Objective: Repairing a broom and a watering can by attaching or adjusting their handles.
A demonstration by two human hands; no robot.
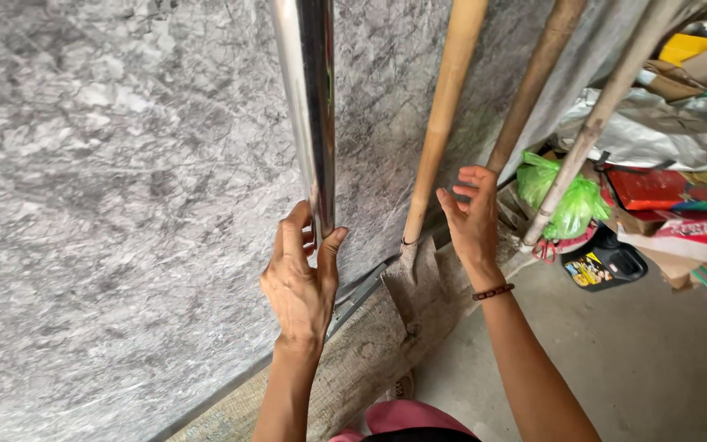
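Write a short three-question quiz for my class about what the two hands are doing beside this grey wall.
1. True or false: the left hand grips the shiny metal pipe.
2. Which is nearest the right hand? A) the green plastic bag B) the shovel's wooden handle C) the black bottle
3. Fill the gap: the right wrist wears a dark ____.

Key
1. True: its fingers and thumb close around the pipe's lower end.
2. B: the open right hand is just beside that handle, not gripping it.
3. Bracelet.
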